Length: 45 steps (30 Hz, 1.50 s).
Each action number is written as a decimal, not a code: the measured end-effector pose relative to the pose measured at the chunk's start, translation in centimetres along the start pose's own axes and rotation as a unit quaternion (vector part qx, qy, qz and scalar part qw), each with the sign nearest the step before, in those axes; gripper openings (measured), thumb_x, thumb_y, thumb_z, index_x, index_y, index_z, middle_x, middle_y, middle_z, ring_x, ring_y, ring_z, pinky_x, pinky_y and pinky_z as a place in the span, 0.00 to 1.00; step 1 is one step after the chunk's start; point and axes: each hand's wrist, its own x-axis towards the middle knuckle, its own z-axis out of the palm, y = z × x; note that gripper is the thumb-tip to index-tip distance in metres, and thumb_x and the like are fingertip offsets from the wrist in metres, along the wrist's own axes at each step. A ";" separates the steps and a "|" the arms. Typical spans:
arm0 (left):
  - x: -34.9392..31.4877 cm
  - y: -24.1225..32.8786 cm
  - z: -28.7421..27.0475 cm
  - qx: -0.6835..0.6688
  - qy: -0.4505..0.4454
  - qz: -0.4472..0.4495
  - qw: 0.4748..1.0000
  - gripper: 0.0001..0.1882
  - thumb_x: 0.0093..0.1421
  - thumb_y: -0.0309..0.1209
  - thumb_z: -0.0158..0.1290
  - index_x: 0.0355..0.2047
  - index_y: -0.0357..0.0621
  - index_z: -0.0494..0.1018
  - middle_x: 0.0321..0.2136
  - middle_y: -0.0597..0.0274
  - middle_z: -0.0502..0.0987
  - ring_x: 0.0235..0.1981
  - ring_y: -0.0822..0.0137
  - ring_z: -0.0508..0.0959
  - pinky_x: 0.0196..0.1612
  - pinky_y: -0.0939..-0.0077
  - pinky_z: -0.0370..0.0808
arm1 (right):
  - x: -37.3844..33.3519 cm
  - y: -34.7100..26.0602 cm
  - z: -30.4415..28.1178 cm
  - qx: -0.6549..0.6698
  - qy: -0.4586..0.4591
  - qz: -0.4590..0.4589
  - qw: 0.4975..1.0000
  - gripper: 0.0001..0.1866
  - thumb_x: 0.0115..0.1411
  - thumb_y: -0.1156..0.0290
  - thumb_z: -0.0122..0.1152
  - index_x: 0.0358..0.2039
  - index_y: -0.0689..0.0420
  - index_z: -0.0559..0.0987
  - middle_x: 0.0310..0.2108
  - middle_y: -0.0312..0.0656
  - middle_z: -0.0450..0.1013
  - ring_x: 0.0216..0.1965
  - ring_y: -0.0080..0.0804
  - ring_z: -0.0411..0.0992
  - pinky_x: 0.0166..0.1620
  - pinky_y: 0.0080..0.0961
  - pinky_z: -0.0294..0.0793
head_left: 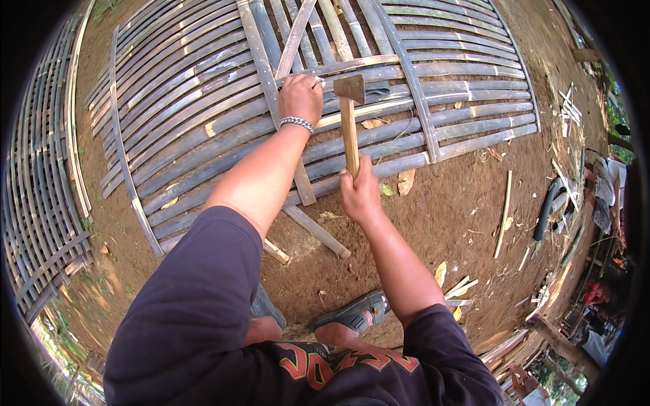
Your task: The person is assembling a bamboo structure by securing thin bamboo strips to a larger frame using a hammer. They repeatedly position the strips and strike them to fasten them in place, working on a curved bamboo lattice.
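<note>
My right hand (362,189) is wrapped round the wooden handle of a hatchet (349,132), which stands upright with its rusty metal head at the top. Close to the left of that head, my left hand (301,103) has its fingers pinched together over a bamboo slat. Whatever is between those fingertips is too small to make out. Both hands are over a large bamboo panel (196,125) lying on the ground, built of long spaced strips with crosspieces (413,81) laid over them. A diagonal strip (295,39) runs away from my left hand.
Another bamboo lattice (40,162) stands at the far left. Brown soil (433,223) lies to the right, with loose strips (503,213) and dry leaves (406,181). A short slat (317,231) lies before my sandalled foot (352,317). Assorted items and wood pieces line the right edge.
</note>
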 end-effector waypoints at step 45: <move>0.1 -0.5 -0.2 -0.002 -0.024 0.017 1.000 0.03 0.56 0.26 0.60 0.30 0.43 0.83 0.35 0.57 0.82 0.43 0.54 0.78 0.51 0.64 0.75 | 3.4 -1.5 0.0 -0.115 0.015 0.024 0.993 0.27 0.67 0.70 0.52 0.66 0.58 0.61 0.40 0.66 0.77 0.42 0.70 0.75 0.46 0.56 0.74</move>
